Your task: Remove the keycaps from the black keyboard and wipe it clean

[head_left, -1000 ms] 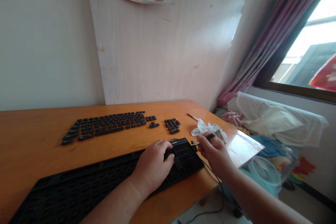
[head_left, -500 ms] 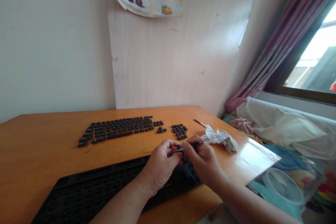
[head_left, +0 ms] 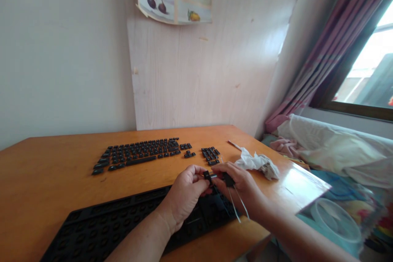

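Observation:
Between the thumb and fingers of my left hand (head_left: pixel 186 192) is a small black keycap (head_left: pixel 207 177), held up over the keyboard. Closed around the black handle of a keycap puller (head_left: pixel 229 179) is my right hand (head_left: pixel 242 182). Two thin metal wires stick out of that handle, pointing down toward me. A small light metallic piece shows between the keycap and my right fingertips; I cannot make out what it belongs to. Below both hands lies a black keyboard base (head_left: pixel 119 217), its key positions bare on the left. My hands and forearms hide part of it.
Loose black keycaps (head_left: pixel 138 153) lie in keyboard order behind the base, with a number-pad group (head_left: pixel 210 154) to their right. Crumpled white tissue (head_left: pixel 250 159) and a thin stick (head_left: pixel 234 144) sit farther right. Beyond the table edge stands a clear plastic tub (head_left: pixel 336 219).
My right hand has turned the puller, so its handle and wires now show, pointing toward me. The keycap in my left fingers has tilted and is easier to see.

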{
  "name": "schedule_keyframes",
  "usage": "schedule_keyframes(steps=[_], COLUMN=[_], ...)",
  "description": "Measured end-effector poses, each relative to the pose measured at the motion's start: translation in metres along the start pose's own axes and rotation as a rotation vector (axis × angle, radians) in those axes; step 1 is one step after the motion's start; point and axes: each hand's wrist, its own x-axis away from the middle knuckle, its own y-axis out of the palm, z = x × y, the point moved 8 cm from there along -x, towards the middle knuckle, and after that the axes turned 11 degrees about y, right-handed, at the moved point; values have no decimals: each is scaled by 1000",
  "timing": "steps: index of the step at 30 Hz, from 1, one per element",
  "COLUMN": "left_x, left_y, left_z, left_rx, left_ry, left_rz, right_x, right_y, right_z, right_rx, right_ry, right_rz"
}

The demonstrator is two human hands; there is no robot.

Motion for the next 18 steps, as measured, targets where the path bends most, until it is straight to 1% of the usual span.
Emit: schedule_keyframes(steps=[3,8,10,12,14,16,18], left_x=[0,0,1,1,2,1,0], left_y=[2,3,4,6,6,2,-5], left_z=[0,-2,-2,-4,-3,0,5], left_rx=[6,-70,-98,-121,-134,-156,-189], left_ry=[4,32,37,28,23,37,64], left_rz=[-22,-70,-102,-131,-129,-79,-5], right_x=[2,4,5,6,6,0,-11], right_y=[5,10,12,11,9,3,-8], right_z=[-1,-6,-8,-9,-7,0,14], right_rx=[131,213,235,251,259,258,256], right_ry=[-73,-91,-88,-87,-87,-80,-63], right_rz=[-108,-247,-282,-296,-297,-271,-205])
